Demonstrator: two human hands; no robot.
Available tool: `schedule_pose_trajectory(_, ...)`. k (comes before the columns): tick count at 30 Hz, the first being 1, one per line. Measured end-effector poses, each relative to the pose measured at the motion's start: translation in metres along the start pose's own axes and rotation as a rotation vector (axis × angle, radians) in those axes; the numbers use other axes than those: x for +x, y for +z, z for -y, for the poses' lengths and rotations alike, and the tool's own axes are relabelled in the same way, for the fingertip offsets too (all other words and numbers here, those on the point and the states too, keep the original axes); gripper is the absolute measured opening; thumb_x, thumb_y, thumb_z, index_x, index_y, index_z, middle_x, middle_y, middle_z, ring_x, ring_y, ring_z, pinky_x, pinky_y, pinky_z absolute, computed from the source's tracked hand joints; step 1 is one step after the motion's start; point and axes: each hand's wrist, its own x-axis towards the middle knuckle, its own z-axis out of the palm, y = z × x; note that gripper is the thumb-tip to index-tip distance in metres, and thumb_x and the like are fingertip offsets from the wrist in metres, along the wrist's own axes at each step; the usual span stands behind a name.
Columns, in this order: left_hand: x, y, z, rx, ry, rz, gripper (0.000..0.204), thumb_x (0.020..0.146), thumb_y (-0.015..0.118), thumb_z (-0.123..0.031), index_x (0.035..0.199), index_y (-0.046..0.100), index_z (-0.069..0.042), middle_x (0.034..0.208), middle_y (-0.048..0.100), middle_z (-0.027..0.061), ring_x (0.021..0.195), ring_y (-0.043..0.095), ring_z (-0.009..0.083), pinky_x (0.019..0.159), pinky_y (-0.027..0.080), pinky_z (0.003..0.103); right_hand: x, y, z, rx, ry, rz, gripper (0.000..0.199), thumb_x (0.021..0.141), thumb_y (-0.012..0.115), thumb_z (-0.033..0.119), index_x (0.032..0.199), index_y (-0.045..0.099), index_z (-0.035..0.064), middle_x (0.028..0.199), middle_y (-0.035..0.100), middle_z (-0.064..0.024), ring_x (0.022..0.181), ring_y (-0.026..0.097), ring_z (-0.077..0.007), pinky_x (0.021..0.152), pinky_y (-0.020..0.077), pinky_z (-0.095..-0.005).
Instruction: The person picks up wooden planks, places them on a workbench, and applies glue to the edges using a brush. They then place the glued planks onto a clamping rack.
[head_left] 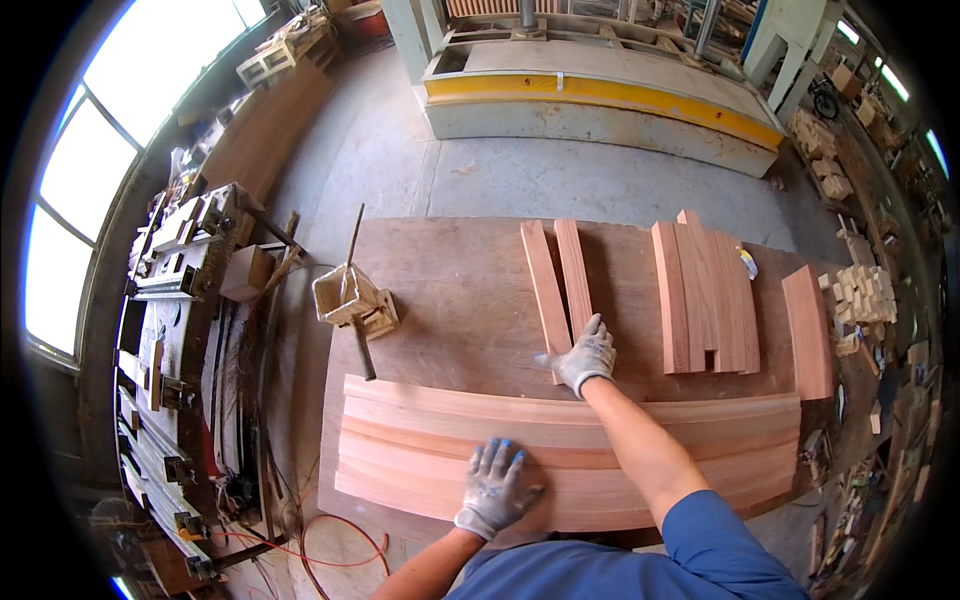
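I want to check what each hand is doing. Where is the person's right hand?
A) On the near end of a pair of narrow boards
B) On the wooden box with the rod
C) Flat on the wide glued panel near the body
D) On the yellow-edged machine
A: the right hand touches the near end of the two narrow boards, while the left hand lies on the wide panel.
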Motion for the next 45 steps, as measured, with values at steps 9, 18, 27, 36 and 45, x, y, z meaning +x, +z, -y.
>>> schedule_pose_trajectory(9, -0.004, 0.003, 0.002, 0.01, 0.0, 0.001, 0.072, 0.079, 0.08, -0.05, 0.134, 0.06, -0.008, 0.143, 0.052, 0.0229, 0.137, 0.045, 0.0457, 0.115, 0.032, 0.062, -0.005, 0.005, 0.032, -0.012, 0.015, 0.047, 0.127, 0.067, 0.088, 0.052, 0.157, 0.02, -0.0079, 0.143, 0.05, -0.0231, 0.13, 0.051, -0.0352, 0.106, 0.0456, -0.0457)
schedule_pose_trajectory(18, -0.001, 0.001, -0.002, -0.009, 0.003, 0.006, 0.075, 0.077, 0.081, -0.051, 0.134, 0.06, -0.007, 0.145, 0.049, 0.0243, 0.139, 0.042, 0.0472, 0.116, 0.029, 0.063, 0.009, -0.017, 0.014, 0.182, -0.111, 0.23, 0.123, 0.074, 0.081, 0.062, 0.158, 0.022, -0.0055, 0.151, 0.045, -0.0278, 0.141, 0.044, -0.0379, 0.115, 0.0396, -0.0453)
schedule_pose_trajectory(27, -0.004, 0.011, 0.003, 0.002, 0.04, -0.03, 0.074, 0.079, 0.08, -0.049, 0.134, 0.058, -0.005, 0.144, 0.05, 0.0272, 0.138, 0.042, 0.0482, 0.118, 0.026, 0.063, 0.036, -0.043, -0.171, -0.272, 0.182, -0.333, 0.062, 0.08, 0.078, 0.041, 0.126, 0.057, 0.0048, 0.127, 0.055, -0.0169, 0.119, 0.054, -0.0351, 0.1, 0.0455, -0.0508)
schedule_pose_trajectory(36, -0.009, 0.01, 0.006, 0.036, 0.027, -0.002, 0.074, 0.079, 0.079, -0.048, 0.135, 0.058, -0.005, 0.146, 0.048, 0.0275, 0.141, 0.04, 0.0479, 0.118, 0.026, 0.063, 0.03, -0.035, -0.16, -0.218, 0.215, -0.333, 0.053, 0.074, 0.082, 0.034, 0.114, 0.06, 0.0061, 0.122, 0.059, -0.0166, 0.116, 0.058, -0.0331, 0.096, 0.0513, -0.0439)
schedule_pose_trajectory(45, -0.007, 0.01, 0.005, 0.002, 0.03, -0.019, 0.073, 0.078, 0.08, -0.047, 0.135, 0.059, -0.005, 0.147, 0.048, 0.0272, 0.141, 0.04, 0.0481, 0.118, 0.026, 0.063, 0.03, -0.028, -0.155, -0.004, 0.223, -0.322, 0.058, 0.073, 0.085, 0.029, 0.117, 0.058, 0.0029, 0.122, 0.061, -0.0215, 0.119, 0.058, -0.0393, 0.102, 0.0496, -0.0467)
